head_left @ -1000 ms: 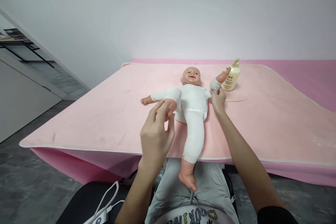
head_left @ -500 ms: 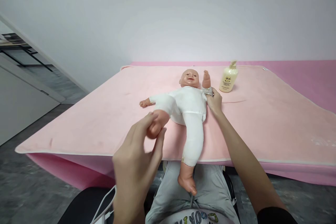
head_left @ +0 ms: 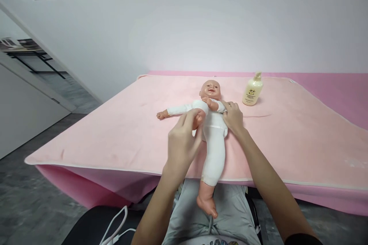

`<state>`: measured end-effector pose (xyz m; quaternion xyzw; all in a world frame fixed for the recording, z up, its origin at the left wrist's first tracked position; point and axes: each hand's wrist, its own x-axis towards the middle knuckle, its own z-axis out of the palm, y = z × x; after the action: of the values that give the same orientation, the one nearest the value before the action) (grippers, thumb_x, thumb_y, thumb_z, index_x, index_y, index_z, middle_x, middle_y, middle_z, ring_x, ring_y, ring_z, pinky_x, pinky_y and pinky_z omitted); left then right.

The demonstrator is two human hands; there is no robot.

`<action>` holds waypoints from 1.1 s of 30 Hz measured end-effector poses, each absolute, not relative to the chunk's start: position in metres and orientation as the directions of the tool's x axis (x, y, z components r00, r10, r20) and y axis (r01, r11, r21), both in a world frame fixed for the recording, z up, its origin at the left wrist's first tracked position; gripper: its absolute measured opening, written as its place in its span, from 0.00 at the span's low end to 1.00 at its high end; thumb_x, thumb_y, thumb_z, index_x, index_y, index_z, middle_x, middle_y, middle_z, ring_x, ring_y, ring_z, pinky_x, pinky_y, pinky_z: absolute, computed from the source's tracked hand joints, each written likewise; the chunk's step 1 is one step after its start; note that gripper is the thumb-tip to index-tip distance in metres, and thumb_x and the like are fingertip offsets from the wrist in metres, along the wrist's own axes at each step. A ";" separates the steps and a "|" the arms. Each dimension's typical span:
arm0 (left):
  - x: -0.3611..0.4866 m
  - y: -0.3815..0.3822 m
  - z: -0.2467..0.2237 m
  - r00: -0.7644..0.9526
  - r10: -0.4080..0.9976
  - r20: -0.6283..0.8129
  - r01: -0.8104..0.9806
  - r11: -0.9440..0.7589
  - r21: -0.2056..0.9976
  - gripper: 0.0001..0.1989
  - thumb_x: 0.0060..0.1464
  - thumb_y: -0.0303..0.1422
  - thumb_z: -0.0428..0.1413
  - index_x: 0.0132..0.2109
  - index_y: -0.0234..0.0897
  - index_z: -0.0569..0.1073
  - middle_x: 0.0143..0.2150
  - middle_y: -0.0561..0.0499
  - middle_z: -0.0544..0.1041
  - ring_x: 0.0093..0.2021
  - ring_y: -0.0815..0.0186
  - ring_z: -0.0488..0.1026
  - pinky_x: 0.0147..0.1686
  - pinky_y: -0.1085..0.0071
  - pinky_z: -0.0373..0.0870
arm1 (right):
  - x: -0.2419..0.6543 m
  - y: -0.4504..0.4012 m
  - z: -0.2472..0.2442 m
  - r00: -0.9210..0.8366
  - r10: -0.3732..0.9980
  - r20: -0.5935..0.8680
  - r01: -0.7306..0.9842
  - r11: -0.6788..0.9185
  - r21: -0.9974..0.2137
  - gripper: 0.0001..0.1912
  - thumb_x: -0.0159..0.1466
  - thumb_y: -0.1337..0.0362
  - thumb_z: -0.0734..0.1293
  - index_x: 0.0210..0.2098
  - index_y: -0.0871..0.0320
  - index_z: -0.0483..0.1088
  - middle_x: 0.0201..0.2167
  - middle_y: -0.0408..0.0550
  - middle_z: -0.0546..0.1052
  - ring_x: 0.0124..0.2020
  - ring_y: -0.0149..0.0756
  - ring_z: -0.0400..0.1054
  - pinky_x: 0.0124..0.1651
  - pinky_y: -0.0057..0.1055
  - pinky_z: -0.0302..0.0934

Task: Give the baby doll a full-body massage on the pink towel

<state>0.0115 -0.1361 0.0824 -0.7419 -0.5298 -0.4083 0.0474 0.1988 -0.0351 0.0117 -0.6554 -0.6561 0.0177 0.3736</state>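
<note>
A baby doll [head_left: 215, 126] in white cloth lies on its back on a pink mat [head_left: 115, 130], its head towards the wall. My left hand [head_left: 184, 136] is closed round the doll's foot on the picture's left, and that leg is bent up over the belly. My right hand [head_left: 233, 116] is closed on the doll's arm on the right, which lies folded across the chest. The doll's other arm stretches out to the left on the mat. Its other leg points towards me, with the foot past the table's edge.
A pale yellow pump bottle [head_left: 252, 91] stands on the mat right of the doll's head. Behind the table rises a white wall [head_left: 184, 34]. A black chair [head_left: 94, 226] with a white cable [head_left: 116, 229] is at lower left.
My left hand has pushed the doll's leg up and to the right, over its belly. My right hand has brought the raised arm down across the chest. The view has tilted slightly.
</note>
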 end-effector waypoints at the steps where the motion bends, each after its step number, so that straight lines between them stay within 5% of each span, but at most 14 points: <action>1: 0.016 -0.125 0.078 0.124 0.773 0.622 0.822 -0.431 0.372 0.13 0.54 0.28 0.51 0.48 0.39 0.68 0.42 0.49 0.76 0.40 0.63 0.74 0.37 0.70 0.70 | 0.198 -0.037 0.013 0.117 0.879 0.463 0.868 0.136 -0.478 0.28 0.54 0.74 0.55 0.52 0.55 0.67 0.42 0.54 0.72 0.45 0.45 0.60 0.39 0.34 0.57; 4: 0.026 -0.103 0.069 0.146 0.821 0.552 0.816 -0.415 0.402 0.12 0.54 0.27 0.50 0.46 0.37 0.68 0.40 0.47 0.76 0.38 0.62 0.74 0.35 0.69 0.69 | 0.198 -0.037 0.013 0.149 0.880 0.451 0.860 0.110 -0.499 0.28 0.54 0.74 0.54 0.52 0.55 0.67 0.41 0.54 0.72 0.44 0.46 0.60 0.39 0.35 0.57; 7: 0.023 -0.113 0.071 0.138 0.808 0.573 0.807 -0.427 0.408 0.12 0.55 0.27 0.49 0.47 0.38 0.68 0.42 0.48 0.76 0.39 0.62 0.74 0.35 0.69 0.70 | 0.203 -0.030 0.008 0.234 0.863 0.447 0.750 0.132 -0.648 0.25 0.54 0.71 0.56 0.49 0.55 0.69 0.39 0.52 0.73 0.41 0.43 0.62 0.40 0.34 0.57; 11: 0.000 -0.171 0.086 0.083 0.716 0.693 0.807 -0.457 0.375 0.15 0.55 0.31 0.51 0.51 0.42 0.67 0.46 0.49 0.76 0.44 0.62 0.74 0.40 0.69 0.72 | 0.210 -0.018 -0.001 0.472 0.843 0.257 0.384 0.065 -0.921 0.13 0.53 0.63 0.60 0.37 0.56 0.69 0.31 0.46 0.73 0.31 0.37 0.64 0.32 0.30 0.58; 15: -0.023 -0.217 0.095 0.026 0.683 0.730 0.838 -0.413 0.357 0.17 0.54 0.34 0.54 0.52 0.45 0.68 0.44 0.51 0.77 0.39 0.63 0.76 0.40 0.68 0.73 | 0.212 -0.013 -0.005 0.571 0.819 0.051 0.101 -0.009 -0.995 0.10 0.51 0.64 0.60 0.34 0.55 0.65 0.26 0.42 0.71 0.23 0.33 0.62 0.25 0.27 0.55; 19: -0.019 -0.196 0.087 0.011 0.705 0.709 0.834 -0.397 0.382 0.17 0.54 0.34 0.54 0.51 0.42 0.68 0.45 0.49 0.77 0.41 0.62 0.76 0.40 0.68 0.73 | 0.207 -0.019 -0.001 0.497 0.828 0.261 0.350 0.084 -0.933 0.12 0.53 0.63 0.59 0.37 0.56 0.67 0.31 0.45 0.73 0.30 0.37 0.64 0.31 0.29 0.58; 22: -0.001 -0.151 0.075 0.018 0.732 0.681 0.814 -0.406 0.415 0.15 0.54 0.30 0.52 0.50 0.39 0.68 0.45 0.47 0.76 0.43 0.62 0.74 0.39 0.68 0.72 | 0.202 -0.028 0.006 0.268 0.843 0.467 0.710 0.155 -0.687 0.21 0.54 0.70 0.56 0.45 0.56 0.69 0.38 0.51 0.73 0.41 0.42 0.63 0.39 0.33 0.58; 25: 0.014 -0.115 0.068 0.091 0.791 0.605 0.790 -0.427 0.439 0.13 0.54 0.28 0.50 0.47 0.38 0.68 0.42 0.48 0.77 0.39 0.62 0.74 0.35 0.69 0.71 | 0.198 -0.036 0.010 0.123 0.864 0.489 0.836 0.175 -0.520 0.28 0.53 0.74 0.55 0.51 0.55 0.68 0.42 0.53 0.72 0.44 0.43 0.61 0.40 0.33 0.57; 29: 0.010 -0.125 0.077 0.099 0.792 0.603 0.779 -0.439 0.448 0.13 0.54 0.29 0.50 0.48 0.40 0.68 0.43 0.48 0.77 0.40 0.62 0.74 0.36 0.69 0.71 | 0.202 -0.031 0.008 0.249 0.854 0.456 0.705 0.163 -0.690 0.22 0.53 0.71 0.56 0.45 0.55 0.70 0.38 0.50 0.74 0.41 0.41 0.63 0.41 0.33 0.58; 33: -0.017 -0.185 0.093 0.031 0.719 0.694 0.808 -0.427 0.406 0.16 0.54 0.34 0.53 0.51 0.44 0.68 0.45 0.49 0.77 0.43 0.61 0.75 0.39 0.68 0.73 | 0.208 -0.018 -0.001 0.506 0.827 0.245 0.331 0.076 -0.940 0.11 0.52 0.63 0.59 0.34 0.55 0.68 0.29 0.44 0.73 0.31 0.36 0.64 0.32 0.29 0.58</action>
<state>-0.0172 -0.1852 0.0933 -0.7163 -0.5330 -0.4476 0.0496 0.2079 -0.0181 -0.0011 -0.6451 -0.4489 0.2137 0.5802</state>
